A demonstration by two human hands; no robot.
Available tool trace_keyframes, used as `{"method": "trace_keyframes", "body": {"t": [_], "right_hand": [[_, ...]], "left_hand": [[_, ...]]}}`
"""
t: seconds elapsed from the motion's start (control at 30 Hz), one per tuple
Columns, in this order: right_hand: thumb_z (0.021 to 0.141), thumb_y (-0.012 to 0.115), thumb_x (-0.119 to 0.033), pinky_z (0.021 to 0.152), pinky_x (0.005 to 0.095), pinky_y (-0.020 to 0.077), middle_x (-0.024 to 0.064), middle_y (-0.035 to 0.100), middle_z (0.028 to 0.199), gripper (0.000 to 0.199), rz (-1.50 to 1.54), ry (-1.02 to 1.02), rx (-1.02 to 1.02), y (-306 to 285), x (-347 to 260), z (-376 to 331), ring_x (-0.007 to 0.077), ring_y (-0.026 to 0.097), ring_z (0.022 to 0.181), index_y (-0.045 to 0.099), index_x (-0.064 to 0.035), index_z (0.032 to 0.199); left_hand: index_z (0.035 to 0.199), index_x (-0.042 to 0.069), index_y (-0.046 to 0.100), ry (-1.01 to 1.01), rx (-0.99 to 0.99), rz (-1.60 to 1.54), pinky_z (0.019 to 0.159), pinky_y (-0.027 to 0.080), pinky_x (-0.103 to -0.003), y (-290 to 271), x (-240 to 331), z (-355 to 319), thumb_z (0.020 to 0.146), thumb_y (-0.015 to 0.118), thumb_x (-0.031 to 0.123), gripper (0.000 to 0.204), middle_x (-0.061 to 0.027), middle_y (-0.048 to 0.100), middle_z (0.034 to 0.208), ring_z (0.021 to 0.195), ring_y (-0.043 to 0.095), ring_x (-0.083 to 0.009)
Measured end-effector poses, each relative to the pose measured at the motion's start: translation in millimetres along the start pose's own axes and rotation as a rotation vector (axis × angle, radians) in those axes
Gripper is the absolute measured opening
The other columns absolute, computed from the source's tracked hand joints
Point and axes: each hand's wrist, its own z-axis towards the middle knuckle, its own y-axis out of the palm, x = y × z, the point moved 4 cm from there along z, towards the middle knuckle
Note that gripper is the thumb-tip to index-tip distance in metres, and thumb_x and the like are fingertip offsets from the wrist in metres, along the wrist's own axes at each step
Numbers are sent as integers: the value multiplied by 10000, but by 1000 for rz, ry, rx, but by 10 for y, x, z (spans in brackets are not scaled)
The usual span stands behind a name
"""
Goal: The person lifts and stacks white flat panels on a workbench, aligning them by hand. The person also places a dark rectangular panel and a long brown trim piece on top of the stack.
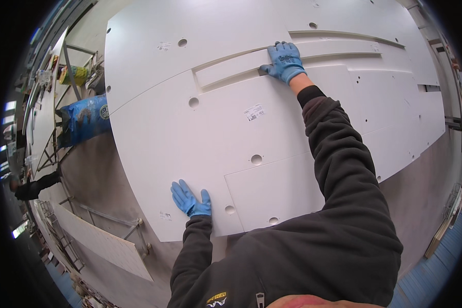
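A large set of white panels (154, 118) lies in front of me, with round holes and small paper labels on it. My left hand (191, 200), in a blue glove, lies flat on the near left part, fingers stretched and thumb apart. Farther off, my right hand (284, 62), also gloved in blue, spans a narrow white strip (231, 69) between long cut-outs. Its fingertips sit at the strip's far edge and its thumb at the near edge. A printed label (254, 112) is stuck nearer to me than the right hand.
To the left are a blue plastic bag (84, 120), a yellow-green roll (74, 75) and metal stands. A pale board (100, 241) leans at lower left, by a metal frame (113, 218). Another person's dark sleeve (41, 185) shows at far left. Blue flooring (428, 274) lies at lower right.
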Motion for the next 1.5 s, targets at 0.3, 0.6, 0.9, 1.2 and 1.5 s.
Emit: {"method": "trace_keyframes", "body": {"t": [0.3,0.6,0.9,1.2,1.5], "right_hand": [[805,695,-676,1199,446,301,180,535,1463,878,58,77,92,-24,38,-89,349,463,1391,557,-30,1383],[751,652,-782,1128,440,366,180,629,1314,891,-4,-22,-55,-170,7,-34,315,532,1305,661,-55,1265],[814,685,-687,1115,445,405,164,622,1303,784,58,16,-75,-157,-14,-44,340,550,1270,639,-50,1269],[877,627,-665,1061,439,437,156,656,1202,687,32,-21,-64,-54,-67,-75,324,594,1196,666,-93,1253],[932,570,-618,1035,439,439,126,658,1171,589,64,-14,-10,69,-13,-138,316,596,1171,672,-135,1253]], "left_hand": [[1624,47,241,-13,-1,-25,1264,78,-545,6,14,-11,886,541,618,980,-254,165,1685,1553,146,-436],[1612,27,261,18,19,-21,1267,82,-540,1,-29,-16,895,569,566,949,-259,182,1680,1560,139,-432],[1613,26,260,16,20,-28,1266,87,-537,-31,-14,-14,893,583,544,945,-265,192,1675,1557,146,-437],[1617,25,249,15,11,-25,1266,90,-536,-41,-10,-19,896,582,547,950,-277,193,1671,1556,145,-443],[1620,28,244,14,6,-18,1267,84,-537,-49,-11,-26,897,578,553,953,-270,176,1678,1557,138,-443]]}}
